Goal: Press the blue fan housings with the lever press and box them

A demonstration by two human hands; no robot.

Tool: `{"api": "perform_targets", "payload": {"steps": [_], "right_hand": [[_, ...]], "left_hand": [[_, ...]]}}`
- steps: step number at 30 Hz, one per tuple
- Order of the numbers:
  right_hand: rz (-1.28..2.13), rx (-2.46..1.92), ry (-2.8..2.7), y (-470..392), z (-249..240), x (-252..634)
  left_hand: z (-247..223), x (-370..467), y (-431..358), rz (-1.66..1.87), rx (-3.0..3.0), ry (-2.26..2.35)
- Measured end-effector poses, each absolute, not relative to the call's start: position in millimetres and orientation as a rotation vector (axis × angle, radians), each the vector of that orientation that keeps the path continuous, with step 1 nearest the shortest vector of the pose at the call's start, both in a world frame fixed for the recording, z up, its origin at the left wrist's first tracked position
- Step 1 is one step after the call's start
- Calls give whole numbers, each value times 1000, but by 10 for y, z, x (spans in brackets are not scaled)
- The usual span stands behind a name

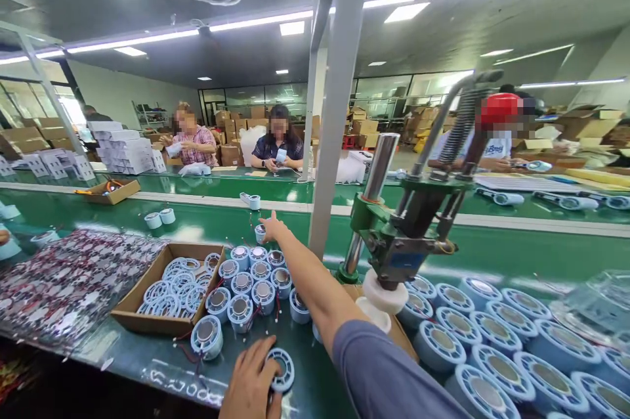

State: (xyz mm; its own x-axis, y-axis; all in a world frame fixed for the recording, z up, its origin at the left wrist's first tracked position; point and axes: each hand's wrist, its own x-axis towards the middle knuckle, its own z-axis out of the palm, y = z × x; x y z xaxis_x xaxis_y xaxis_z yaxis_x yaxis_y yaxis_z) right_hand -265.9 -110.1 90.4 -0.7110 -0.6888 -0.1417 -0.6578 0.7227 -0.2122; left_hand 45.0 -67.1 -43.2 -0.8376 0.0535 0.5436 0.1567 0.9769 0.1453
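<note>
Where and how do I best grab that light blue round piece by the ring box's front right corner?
I'd grip the round piece by its curved side wall, coming from above on the near side. It stands upright, flat face up, with neighbouring pieces crowding behind. Keep your fingers off the red wires on its left.

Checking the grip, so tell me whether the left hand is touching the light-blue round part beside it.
Touching. The head view shows the left hand with its fingers curled onto the left rim of the light-blue round part.
</note>
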Motion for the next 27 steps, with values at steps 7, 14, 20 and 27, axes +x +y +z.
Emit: {"api": "perform_targets", "payload": {"steps": [7,14,20,27], "right_hand": [[-250,-1071,2752,-1055,845,-2687],[-504,-1055,2794,-680,1322,-2143],[-634,-1596,2530,807,1250,-958],[-432,-1595,2325,1130,549,-391]], "left_hand": [[-353,470,-678,-533,10,-2720],[-153,530,-521,-615,161,-2712],[-146,559,-546,-640,136,-2645],[19,1108,-701,-809,732,-2177]]}}
